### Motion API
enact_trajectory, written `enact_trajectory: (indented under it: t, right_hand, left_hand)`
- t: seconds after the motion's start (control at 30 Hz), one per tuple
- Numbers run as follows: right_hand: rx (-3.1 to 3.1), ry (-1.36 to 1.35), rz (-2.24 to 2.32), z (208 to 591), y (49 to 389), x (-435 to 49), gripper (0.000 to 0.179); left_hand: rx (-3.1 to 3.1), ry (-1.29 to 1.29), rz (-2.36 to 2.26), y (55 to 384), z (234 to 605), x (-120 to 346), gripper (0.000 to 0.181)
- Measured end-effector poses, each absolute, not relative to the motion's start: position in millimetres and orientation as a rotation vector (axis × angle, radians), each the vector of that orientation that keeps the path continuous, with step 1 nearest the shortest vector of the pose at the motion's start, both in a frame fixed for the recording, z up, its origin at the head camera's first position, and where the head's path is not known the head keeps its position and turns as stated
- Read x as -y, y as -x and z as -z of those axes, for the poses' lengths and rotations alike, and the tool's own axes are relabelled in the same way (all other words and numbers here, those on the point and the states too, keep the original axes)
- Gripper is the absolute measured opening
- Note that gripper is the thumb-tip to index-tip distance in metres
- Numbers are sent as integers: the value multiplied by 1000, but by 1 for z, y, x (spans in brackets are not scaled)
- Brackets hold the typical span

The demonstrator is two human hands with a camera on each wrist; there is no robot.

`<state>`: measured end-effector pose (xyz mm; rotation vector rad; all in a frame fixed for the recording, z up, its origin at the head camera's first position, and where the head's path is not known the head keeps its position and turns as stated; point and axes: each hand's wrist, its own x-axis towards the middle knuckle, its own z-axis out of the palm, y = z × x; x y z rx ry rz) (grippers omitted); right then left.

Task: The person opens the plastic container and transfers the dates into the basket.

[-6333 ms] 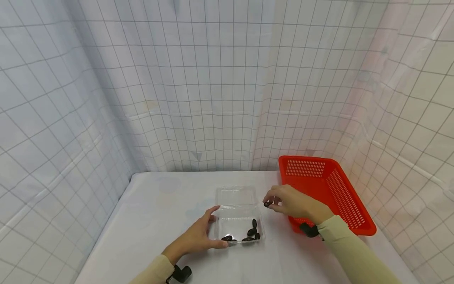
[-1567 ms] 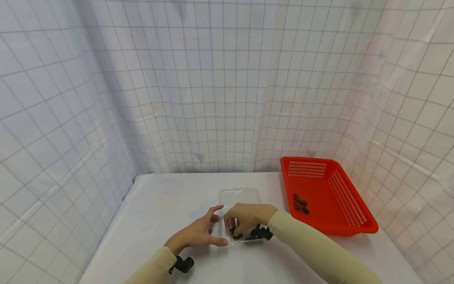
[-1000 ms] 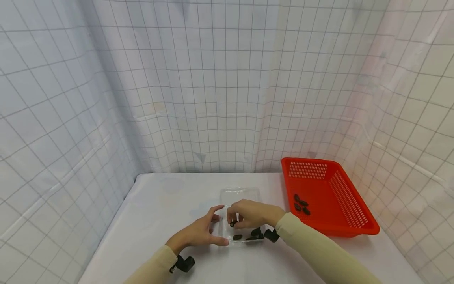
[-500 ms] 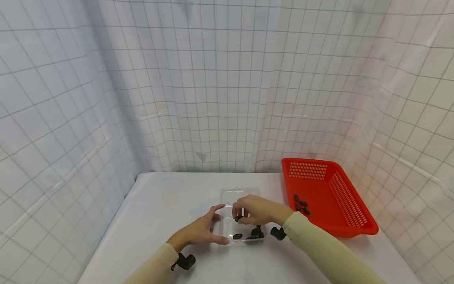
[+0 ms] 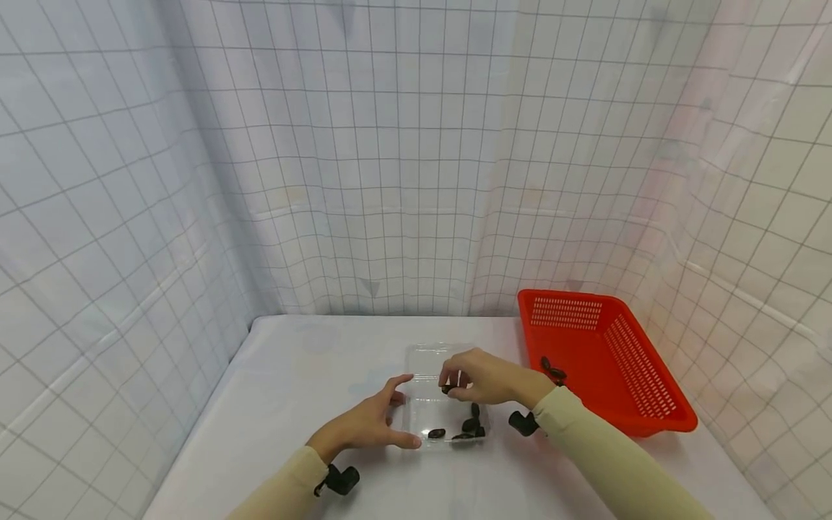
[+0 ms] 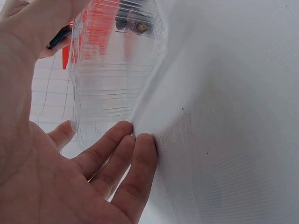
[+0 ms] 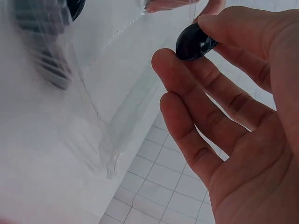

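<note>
My right hand (image 5: pixel 490 379) pinches a dark, glossy, date-like fruit (image 7: pixel 192 43) between thumb and fingertips, above the clear plastic clamshell box (image 5: pixel 422 413). In the right wrist view its other fingers stretch out free. My left hand (image 5: pixel 365 425) holds the box at its left end, thumb along the front and index finger at the hinge corner; in the left wrist view several fingertips (image 6: pixel 125 127) rest against its ribbed wall. Inside the box, one loose fruit (image 5: pixel 437 433) lies near the front, and several more fruits (image 5: pixel 471 425) cluster at the right. The lid (image 5: pixel 422 354) lies folded back.
A red perforated basket (image 5: pixel 607 297) stands at the right of the white table (image 5: pixel 312 361), with several dark fruits (image 5: pixel 557 373) at its left side; my right sleeve hides part of it. White gridded curtains (image 5: pixel 364 180) enclose the table at the back and sides.
Several fruits now lie in the basket. Over the last second and a half, my right hand has lifted a fruit out of the box and drawn it right and back. My left hand stays at the box.
</note>
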<state>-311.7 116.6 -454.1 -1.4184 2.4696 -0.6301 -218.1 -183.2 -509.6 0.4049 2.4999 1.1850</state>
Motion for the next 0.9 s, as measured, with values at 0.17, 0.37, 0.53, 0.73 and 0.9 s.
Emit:
enact_trajectory:
  t: [0.17,0.37,0.53,0.73,0.9]
  right_hand:
    - [-2486,1408,648,452,314,-125,17]
    - [-2531,1388,648,447,318,-140,15]
    - [-2573,1359,652,439,322,-154,15]
    - [-2607,1337,672,435,329,-172,17]
    - [-2679,1303,664,433,333,-187,19]
  left_hand:
    - [-2501,-398,-1189,218,510,183,124]
    - [-2500,-413,-1186,217,513,184,124]
    - [-2513,-420,-1178,217,513,184,125]
    - [-2501,-438,-1194,216,511,185,126]
    - [-2508,-439,-1193,216,510,184,125]
